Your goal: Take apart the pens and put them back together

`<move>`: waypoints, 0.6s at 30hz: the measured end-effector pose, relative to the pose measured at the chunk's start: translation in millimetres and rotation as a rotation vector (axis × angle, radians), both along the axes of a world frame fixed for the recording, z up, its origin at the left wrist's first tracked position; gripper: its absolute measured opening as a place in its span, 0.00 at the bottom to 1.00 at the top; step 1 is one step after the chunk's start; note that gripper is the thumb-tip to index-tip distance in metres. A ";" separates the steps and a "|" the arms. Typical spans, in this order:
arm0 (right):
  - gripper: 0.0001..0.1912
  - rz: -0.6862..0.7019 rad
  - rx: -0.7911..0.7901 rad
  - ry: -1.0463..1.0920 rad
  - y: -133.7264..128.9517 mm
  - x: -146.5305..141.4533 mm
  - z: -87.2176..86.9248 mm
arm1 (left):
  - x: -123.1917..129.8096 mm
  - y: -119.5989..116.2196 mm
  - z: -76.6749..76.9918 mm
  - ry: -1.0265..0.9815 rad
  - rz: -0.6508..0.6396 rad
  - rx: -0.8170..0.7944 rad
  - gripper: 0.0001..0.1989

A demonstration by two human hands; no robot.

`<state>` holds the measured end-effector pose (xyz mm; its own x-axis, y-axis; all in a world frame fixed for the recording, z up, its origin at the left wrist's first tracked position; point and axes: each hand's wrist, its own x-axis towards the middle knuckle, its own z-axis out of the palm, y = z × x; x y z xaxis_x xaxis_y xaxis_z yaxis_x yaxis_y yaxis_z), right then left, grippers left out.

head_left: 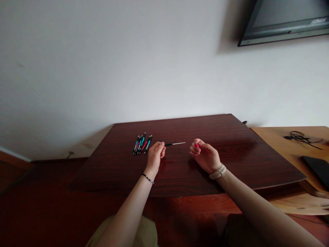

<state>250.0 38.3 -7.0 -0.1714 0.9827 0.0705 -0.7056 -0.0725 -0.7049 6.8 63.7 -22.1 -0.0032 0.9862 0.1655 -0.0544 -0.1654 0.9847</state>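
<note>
My left hand [155, 156] is closed on a black pen part, from which a thin pale refill [179, 143] sticks out to the right. Across a small gap, my right hand [205, 156] pinches a small pinkish-red pen piece [196, 145]; most of it is hidden by the fingers. Both hands are above the dark wooden table. To the left of my left hand lies a group of several pens [141, 144], blue, red and black, side by side and roughly pointing away from me.
The dark brown table [246, 164] stands against a white wall. A lighter wooden table [272, 137] adjoins it on the right, with a coiled black cable [300, 137] and a flat black device [317, 169]. A screen [288, 24] hangs at upper right.
</note>
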 end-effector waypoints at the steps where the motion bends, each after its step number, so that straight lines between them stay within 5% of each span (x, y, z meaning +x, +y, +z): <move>1: 0.03 -0.027 -0.013 0.006 2.6 1.2 -2.9 | -1.4 0.0 -0.8 0.118 0.020 0.017 0.19; 10: 0.09 -0.185 -0.059 -0.111 12.9 1.7 -22.2 | 0.3 -9.2 -3.7 0.912 0.168 0.252 0.05; 18: 0.14 -0.195 -0.053 -0.218 11.3 1.3 -25.4 | -3.6 -8.0 -5.4 1.005 0.189 0.278 0.05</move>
<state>251.4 49.7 -32.4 0.0155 0.9999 0.0003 -0.5424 0.0086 -0.8401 3.2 55.8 -27.5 0.1113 0.9112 0.3967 0.8143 -0.3124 0.4892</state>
